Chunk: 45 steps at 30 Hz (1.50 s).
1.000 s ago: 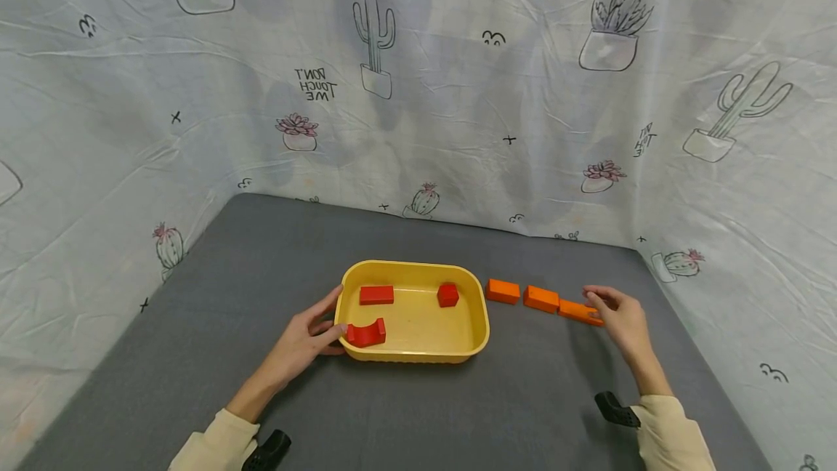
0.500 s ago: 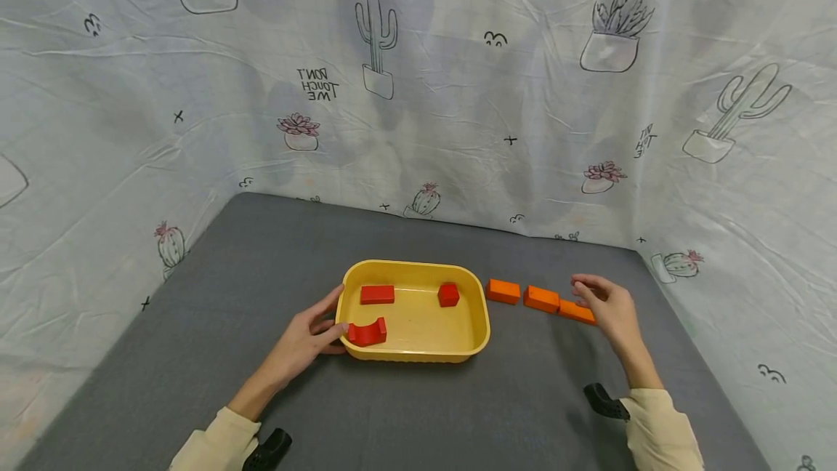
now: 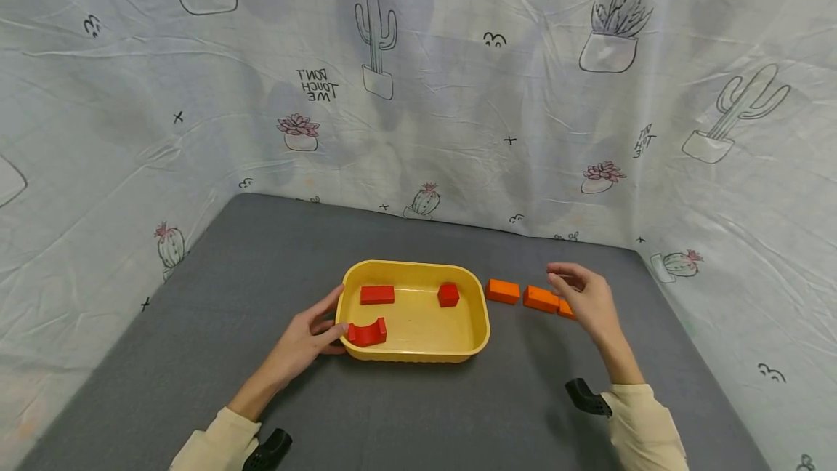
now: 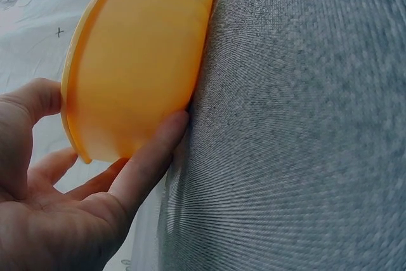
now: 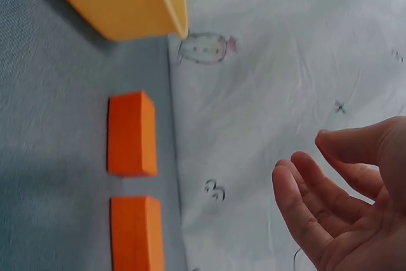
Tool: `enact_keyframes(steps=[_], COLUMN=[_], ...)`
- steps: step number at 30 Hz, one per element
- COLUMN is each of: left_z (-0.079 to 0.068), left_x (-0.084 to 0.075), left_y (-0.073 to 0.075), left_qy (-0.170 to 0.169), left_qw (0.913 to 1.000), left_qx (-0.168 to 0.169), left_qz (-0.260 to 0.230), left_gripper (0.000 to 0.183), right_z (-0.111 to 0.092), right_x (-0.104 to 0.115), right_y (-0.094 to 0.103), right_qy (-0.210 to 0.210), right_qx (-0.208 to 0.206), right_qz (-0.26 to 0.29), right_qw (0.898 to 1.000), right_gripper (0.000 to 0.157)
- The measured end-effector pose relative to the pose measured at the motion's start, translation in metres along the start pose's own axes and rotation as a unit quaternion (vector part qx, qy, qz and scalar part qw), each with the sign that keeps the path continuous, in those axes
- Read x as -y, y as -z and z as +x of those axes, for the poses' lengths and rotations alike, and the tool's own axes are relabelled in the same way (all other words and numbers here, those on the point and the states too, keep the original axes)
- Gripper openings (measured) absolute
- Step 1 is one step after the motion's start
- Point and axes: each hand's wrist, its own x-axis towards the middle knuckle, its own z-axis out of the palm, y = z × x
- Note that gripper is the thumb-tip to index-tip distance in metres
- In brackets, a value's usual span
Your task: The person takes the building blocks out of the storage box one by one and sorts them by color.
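Observation:
A yellow plastic bin (image 3: 418, 346) stands on the grey table. My left hand (image 3: 304, 336) grips its left end, thumb at the rim and fingers against the outer wall, as the left wrist view shows. Inside the bin lie a red rectangular block (image 3: 377, 295), a red cube (image 3: 447, 295) and a red arch-shaped block (image 3: 368, 333). To its right sit three orange blocks in a row: the first (image 3: 503, 291), the second (image 3: 540, 299) and the third (image 3: 567, 309), which is partly hidden. Above the row, my right hand (image 3: 585, 300) hovers with loosely bent fingers and holds nothing.
Grey cloth covers the table (image 3: 418, 413). A white sheet (image 3: 445, 115) with cactus drawings hangs behind it and along both sides. Black wrist devices (image 3: 588, 397) sit by the cream sleeves.
My right hand has moved left and slightly away from me, from the third orange block to above the second and third. My left hand and the bin have stayed put.

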Motion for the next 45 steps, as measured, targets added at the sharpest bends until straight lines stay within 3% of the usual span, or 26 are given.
enact_keyframes(steps=[2,6,7,12,13,14,20,32,40,45], left_z=[0.0,0.0,0.0,0.0,0.001,0.001,0.001,-0.001,-0.001,-0.001], left_x=[0.001,0.002,0.002,0.003,0.003,0.003,0.003,0.001,0.0,0.002], left_y=[0.0,0.001,0.001,0.001,0.001,0.001,0.001,0.0,0.001,0.001], left_qy=[0.0,-0.001,-0.001,0.0,0.0,0.0,-0.002,-0.014,-0.009,-0.012], left_qw=[1.0,1.0,1.0,1.0,1.0,1.0,1.0,0.9996,0.9998,0.9996], left_qx=[0.001,0.001,0.002,0.002,0.002,0.002,0.004,0.016,0.012,0.018], left_qz=[0.001,-0.002,-0.003,-0.006,-0.005,-0.004,-0.007,-0.021,-0.014,-0.019], left_gripper=[0.066,0.066,0.066,0.066,0.066,0.066,0.066,0.066,0.066,0.066], right_z=[-0.004,-0.004,0.001,0.003,0.004,0.0,0.001,0.003,0.009,0.012], right_x=[0.023,0.041,0.021,0.026,0.026,0.048,0.057,0.066,0.069,0.07], right_y=[-0.003,-0.01,-0.015,-0.024,-0.026,-0.025,-0.039,-0.094,-0.113,-0.126], right_qy=[-0.005,-0.001,0.014,0.044,0.049,0.041,0.02,0.083,0.065,0.063], right_qx=[0.003,0.015,0.024,0.041,0.044,0.041,0.059,0.078,0.111,0.137], right_qz=[-0.026,-0.023,0.005,0.02,0.018,-0.006,-0.019,-0.029,-0.051,-0.097], right_qw=[1.0,1.0,1.0,0.998,0.998,0.998,0.998,0.993,0.99,0.984], right_gripper=[0.032,0.03,0.03,0.028,0.028,0.028,0.029,0.029,0.034,0.038])
